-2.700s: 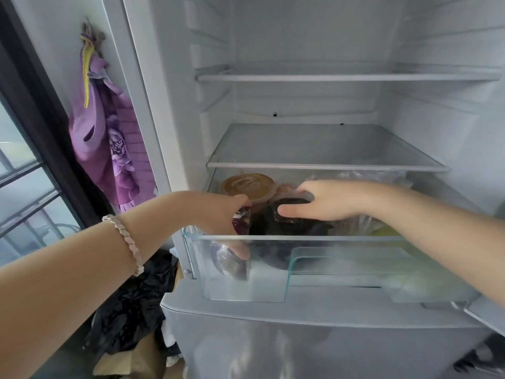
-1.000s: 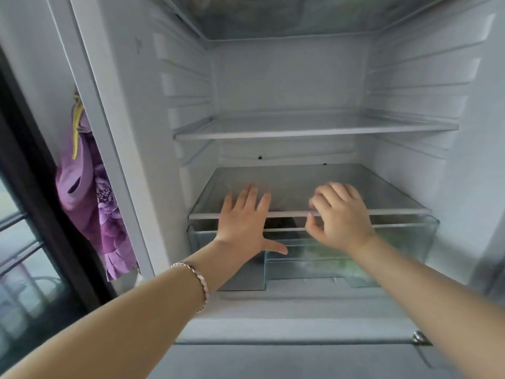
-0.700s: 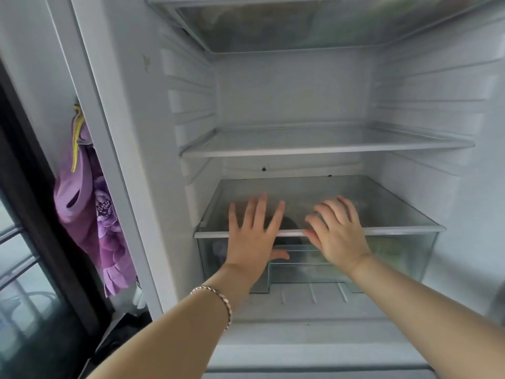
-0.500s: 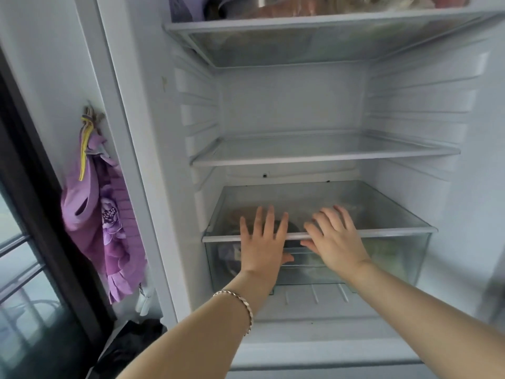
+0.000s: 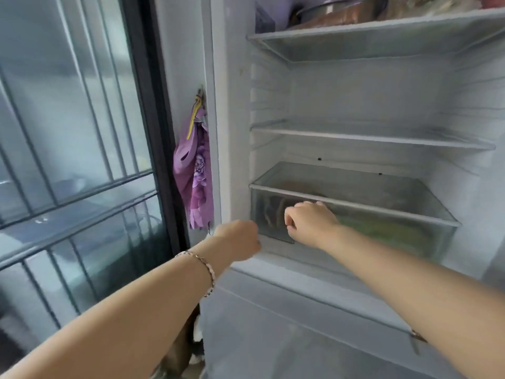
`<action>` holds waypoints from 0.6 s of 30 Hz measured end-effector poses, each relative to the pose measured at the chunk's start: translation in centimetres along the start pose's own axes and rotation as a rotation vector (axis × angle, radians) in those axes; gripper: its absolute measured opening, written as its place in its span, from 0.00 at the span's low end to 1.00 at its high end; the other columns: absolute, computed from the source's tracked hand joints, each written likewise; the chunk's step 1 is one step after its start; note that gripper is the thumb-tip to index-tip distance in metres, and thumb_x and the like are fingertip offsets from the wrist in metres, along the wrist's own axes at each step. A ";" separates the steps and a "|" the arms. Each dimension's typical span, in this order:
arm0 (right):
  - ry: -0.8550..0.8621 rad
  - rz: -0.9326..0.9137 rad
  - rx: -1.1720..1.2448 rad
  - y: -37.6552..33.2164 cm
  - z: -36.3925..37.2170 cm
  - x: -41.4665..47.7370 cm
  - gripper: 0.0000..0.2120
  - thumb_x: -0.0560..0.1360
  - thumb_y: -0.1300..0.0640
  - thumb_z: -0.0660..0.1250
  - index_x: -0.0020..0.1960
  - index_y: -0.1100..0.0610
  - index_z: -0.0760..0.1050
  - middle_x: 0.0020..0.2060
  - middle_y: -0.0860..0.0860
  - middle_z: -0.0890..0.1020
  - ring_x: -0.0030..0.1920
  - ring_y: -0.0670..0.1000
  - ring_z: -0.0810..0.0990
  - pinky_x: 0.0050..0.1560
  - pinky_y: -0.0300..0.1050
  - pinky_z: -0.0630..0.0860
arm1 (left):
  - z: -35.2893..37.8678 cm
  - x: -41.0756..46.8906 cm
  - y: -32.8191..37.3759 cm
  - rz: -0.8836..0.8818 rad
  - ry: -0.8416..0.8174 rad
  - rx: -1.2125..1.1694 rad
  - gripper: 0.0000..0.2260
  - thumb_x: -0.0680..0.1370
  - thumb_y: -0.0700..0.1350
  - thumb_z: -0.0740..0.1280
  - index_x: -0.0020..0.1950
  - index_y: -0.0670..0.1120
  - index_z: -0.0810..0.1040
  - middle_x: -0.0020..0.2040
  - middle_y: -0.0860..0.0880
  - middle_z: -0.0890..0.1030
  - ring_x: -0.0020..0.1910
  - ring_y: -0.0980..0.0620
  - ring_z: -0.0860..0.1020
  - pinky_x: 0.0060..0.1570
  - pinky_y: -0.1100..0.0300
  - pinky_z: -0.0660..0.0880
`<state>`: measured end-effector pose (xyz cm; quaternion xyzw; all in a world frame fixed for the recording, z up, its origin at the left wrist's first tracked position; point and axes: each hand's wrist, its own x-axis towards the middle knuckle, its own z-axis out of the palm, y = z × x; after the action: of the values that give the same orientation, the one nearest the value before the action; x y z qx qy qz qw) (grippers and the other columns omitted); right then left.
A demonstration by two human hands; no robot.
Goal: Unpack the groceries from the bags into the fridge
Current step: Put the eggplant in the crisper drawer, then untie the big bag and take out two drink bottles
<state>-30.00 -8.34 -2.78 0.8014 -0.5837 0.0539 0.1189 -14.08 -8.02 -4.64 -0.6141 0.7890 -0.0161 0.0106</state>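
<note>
- One fridge [image 5: 232, 132] stands open with three shelves [image 5: 369, 138]; blurred food [image 5: 341, 12] sits on the top one.
- One clear drawer [image 5: 410, 242] is pushed in under the lowest shelf, its long axis left to right. The groceries [image 5: 382, 231] inside are dark at its left end and green toward the right, too blurred to tell which way they point.
- Two hands:
  - The right hand [image 5: 308, 225] is curled at the drawer's front near the left end; I cannot tell whether it grips.
  - The left hand [image 5: 237, 239] is a fist with nothing showing in it, before the fridge's left edge.
- One purple cloth [image 5: 196, 173] hangs left of the fridge.
- One bracelet [image 5: 205, 266] circles the left wrist.
</note>
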 end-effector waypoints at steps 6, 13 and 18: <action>-0.325 -0.366 0.023 -10.9 -2.5 -3.6 0.11 0.76 0.54 0.60 0.55 0.55 0.76 0.56 0.55 0.78 0.54 0.58 0.77 0.46 0.44 0.71 | 1.4 -13.7 -5.2 -0.368 -0.079 -0.053 0.13 0.78 0.47 0.57 0.55 0.43 0.76 0.51 0.48 0.77 0.50 0.44 0.76 0.41 0.56 0.71; -0.234 -0.826 0.107 -27.9 -5.5 -12.1 0.11 0.77 0.52 0.60 0.56 0.53 0.75 0.55 0.51 0.79 0.54 0.55 0.78 0.47 0.44 0.71 | 1.9 -35.1 -9.7 -0.870 -0.014 -0.110 0.11 0.78 0.46 0.59 0.54 0.44 0.77 0.53 0.46 0.79 0.52 0.44 0.77 0.42 0.58 0.69; -0.172 -1.185 0.142 -41.6 -9.3 -25.7 0.12 0.77 0.54 0.59 0.56 0.54 0.77 0.55 0.53 0.80 0.55 0.56 0.78 0.49 0.43 0.72 | 3.9 -55.7 -8.7 -1.229 0.008 -0.171 0.12 0.78 0.48 0.60 0.57 0.46 0.76 0.56 0.48 0.79 0.54 0.46 0.77 0.49 0.58 0.72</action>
<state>1.94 29.85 -4.91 0.9977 -0.0404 -0.0478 0.0275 8.21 43.80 -8.38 -0.9547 0.2897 0.0418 -0.0526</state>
